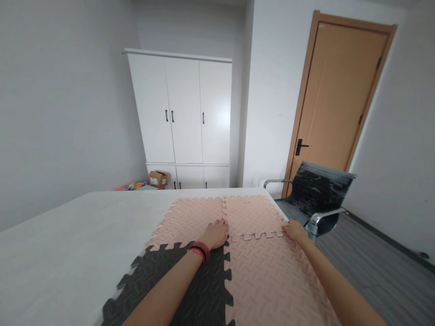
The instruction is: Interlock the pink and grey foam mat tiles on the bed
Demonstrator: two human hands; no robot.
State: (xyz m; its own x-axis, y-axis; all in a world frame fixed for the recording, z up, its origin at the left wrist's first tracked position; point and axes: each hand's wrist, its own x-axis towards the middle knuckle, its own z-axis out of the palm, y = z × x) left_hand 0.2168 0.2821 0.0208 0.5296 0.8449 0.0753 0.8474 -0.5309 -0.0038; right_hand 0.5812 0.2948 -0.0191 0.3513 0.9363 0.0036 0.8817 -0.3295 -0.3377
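My left hand (216, 233), with a red band at the wrist, lies on the interlocking foam mats, over the seam by the far-left pink foam tile (195, 213). Beneath that wrist and forearm is a black foam tile (200, 290). At the outer edge of the mats, my right hand (295, 230) pinches the border of the near-right pink foam tile (268, 276), close to its joint with the far-right pink foam tile (251, 215). A toothed seam shows between these two right tiles. The right fingertips are partly hidden at the edge.
The mats lie on a white table (84, 244) whose right edge runs beside them. A black office chair (319, 190) stands close to the right. Behind are a white cabinet (183, 108), a cardboard box (158, 179) and a wooden door (343, 90).
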